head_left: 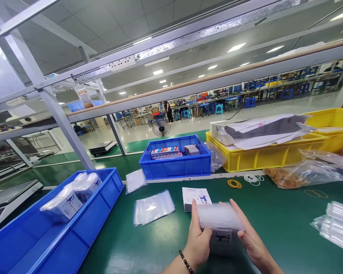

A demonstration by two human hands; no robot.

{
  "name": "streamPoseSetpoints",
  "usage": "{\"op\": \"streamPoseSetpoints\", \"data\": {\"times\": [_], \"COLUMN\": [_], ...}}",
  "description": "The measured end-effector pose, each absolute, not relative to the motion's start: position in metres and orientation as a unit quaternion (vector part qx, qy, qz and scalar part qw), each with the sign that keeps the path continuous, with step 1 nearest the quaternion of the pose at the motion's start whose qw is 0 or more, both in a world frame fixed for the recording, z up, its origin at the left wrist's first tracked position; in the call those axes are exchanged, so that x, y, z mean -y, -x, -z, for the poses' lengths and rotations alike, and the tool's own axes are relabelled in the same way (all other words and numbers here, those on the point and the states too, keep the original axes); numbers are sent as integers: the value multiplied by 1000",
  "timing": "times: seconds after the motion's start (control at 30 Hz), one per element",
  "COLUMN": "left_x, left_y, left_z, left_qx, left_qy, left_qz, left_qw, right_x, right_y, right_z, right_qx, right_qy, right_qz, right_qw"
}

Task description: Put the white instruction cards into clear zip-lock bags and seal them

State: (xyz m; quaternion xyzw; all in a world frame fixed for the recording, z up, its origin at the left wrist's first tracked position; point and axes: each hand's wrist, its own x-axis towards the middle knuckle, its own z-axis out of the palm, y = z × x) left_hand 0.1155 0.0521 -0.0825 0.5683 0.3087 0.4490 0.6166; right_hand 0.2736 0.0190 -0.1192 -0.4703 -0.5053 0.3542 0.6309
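Observation:
Both my hands hold a thick stack of white leaflets (220, 217) above the green table. My left hand (199, 239), with a dark beaded bracelet at the wrist, closes on the stack's left side, thumb in front. Along the right side my right hand (253, 241) grips it, thumb at the near corner. Dark print shows on the shaded near face below the top; the lower part is blurred. Just beyond lies another leaflet stack (196, 197) with a blue and dark picture. Flat clear plastic bags (154, 207) lie to the left of it.
A blue bin (103, 201) at left holds bagged leaflet stacks (65, 203). Another blue bin (174, 167) with small boxes and a yellow bin (260, 160) stand behind. Rubber bands (234, 184) and clear plastic packs (338, 224) lie right. A scale (11, 198) sits far left.

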Motion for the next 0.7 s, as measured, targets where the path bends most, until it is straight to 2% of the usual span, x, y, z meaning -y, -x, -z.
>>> {"op": "streamPoseSetpoints", "data": {"times": [0.3,0.47,0.6,0.7], "left_x": [-54,-56,-56,-55], "left_y": [-122,-125,-127,-128], "left_z": [79,74,72,69], "left_qx": [-322,-298,-304,-313], "left_qy": [-499,-479,-466,-450], "left_qz": [-477,-487,-495,-502], "left_qw": [648,667,667,668], "right_x": [-12,-17,-21,-21], "right_y": [-272,-282,-282,-277], "right_z": [97,104,105,97], "right_qx": [479,508,542,538], "right_qy": [527,512,532,539], "right_qz": [-365,-421,-413,-406], "right_qw": [601,551,502,505]}}
